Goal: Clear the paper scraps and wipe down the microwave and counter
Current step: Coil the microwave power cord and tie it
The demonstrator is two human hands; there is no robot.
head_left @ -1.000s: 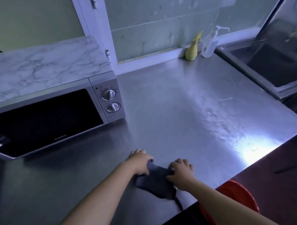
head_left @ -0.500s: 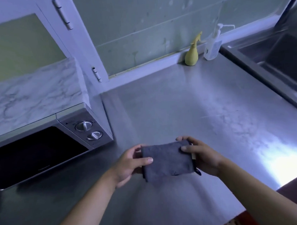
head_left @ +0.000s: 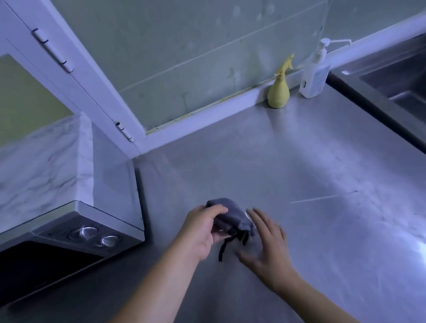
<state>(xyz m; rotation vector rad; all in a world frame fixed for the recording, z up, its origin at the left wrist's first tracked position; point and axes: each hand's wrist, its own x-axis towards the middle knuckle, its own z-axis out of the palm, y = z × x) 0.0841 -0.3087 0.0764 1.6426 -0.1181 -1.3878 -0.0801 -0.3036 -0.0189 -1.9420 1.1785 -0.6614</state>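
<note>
A dark grey cloth (head_left: 230, 218), bunched up with a black loop hanging from it, is gripped by my left hand (head_left: 204, 229) just above the steel counter (head_left: 305, 181). My right hand (head_left: 266, 242) hovers beside the cloth with fingers spread and straight, holding nothing. The microwave (head_left: 63, 216) stands at the left, with a marble-patterned top, two silver knobs and a dark door. No paper scraps are in sight.
A yellow spray bottle (head_left: 278, 93) and a clear pump bottle (head_left: 314, 77) stand against the back wall. A steel sink (head_left: 399, 89) lies at the far right. A white door frame (head_left: 81, 76) rises behind the microwave.
The cloth, held flat between both hands, is now bunched in my left hand alone. My right hand has let go and spread open. The view has shifted left and closer.
</note>
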